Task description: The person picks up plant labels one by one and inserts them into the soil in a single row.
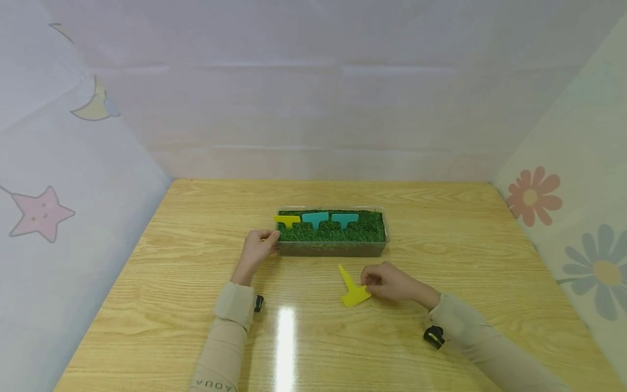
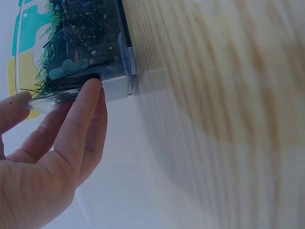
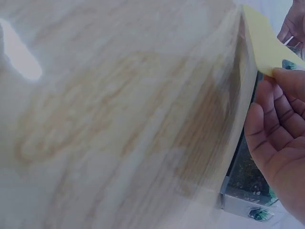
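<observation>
A clear planter box (image 1: 333, 250) of dark soil topped with green grass stands on the table. One yellow plant label (image 1: 287, 220) and two blue plant labels (image 1: 315, 219) are stuck upright in the grass, the yellow one leftmost. My left hand (image 1: 257, 247) grips the box's left end; in the left wrist view the thumb is at the rim and the fingers (image 2: 78, 119) lie against the wall. Before the box, my right hand (image 1: 389, 281) pinches a loose yellow T-shaped plant label (image 1: 355, 294) by its head. Its pointed stem is directed away toward the box.
The wooden table (image 1: 196, 218) runs back to a pale cloth wall (image 1: 313, 109). Printed cloth also hangs along the left and right sides. A bright light reflection (image 1: 286, 348) falls on the tabletop between the forearms.
</observation>
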